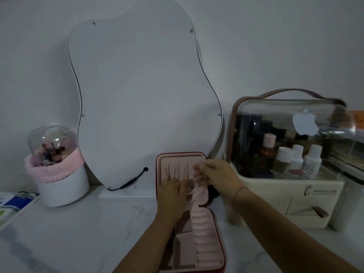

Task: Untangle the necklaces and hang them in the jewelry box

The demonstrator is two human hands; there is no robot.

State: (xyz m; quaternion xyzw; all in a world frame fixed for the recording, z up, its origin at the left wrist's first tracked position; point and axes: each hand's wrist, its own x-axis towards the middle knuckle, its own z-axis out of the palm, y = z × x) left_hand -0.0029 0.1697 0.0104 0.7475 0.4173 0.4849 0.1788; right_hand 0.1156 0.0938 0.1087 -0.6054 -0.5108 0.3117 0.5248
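Nearest me, under my forearms, lies the base of the jewelry box: a hard red shell lined in pale pink velvety fabric, with square compartments below my left wrist and a column of soft padded ring rolls towards my right. It sits on a white marble-veined counter. My left hand is back-up at the foot of the upright lid, fingers curled down out of sight, so I cannot tell whether they hold anything. My right hand is just beside it and higher, fingers bunched near the lid's upper right corner as if pinching; blur hides whether a chain is between them. Just above my left hand, three necklaces hang straight down the lid's lining, thin gold-coloured chains side by side and apart. I judge them almost weightless, limp and slippery, quick to knot and easy to snap if tugged, so I would take each at the clasp end with fingertips and let the rest dangle free. Beyond my hands a wavy, smooth-edged mirror leans on the wall, a black cable at its base. Far to my left stands a white tub with a fuzzy pink band and clear dome; to my right, a cream cosmetics organizer with a clear lid holds bottles.
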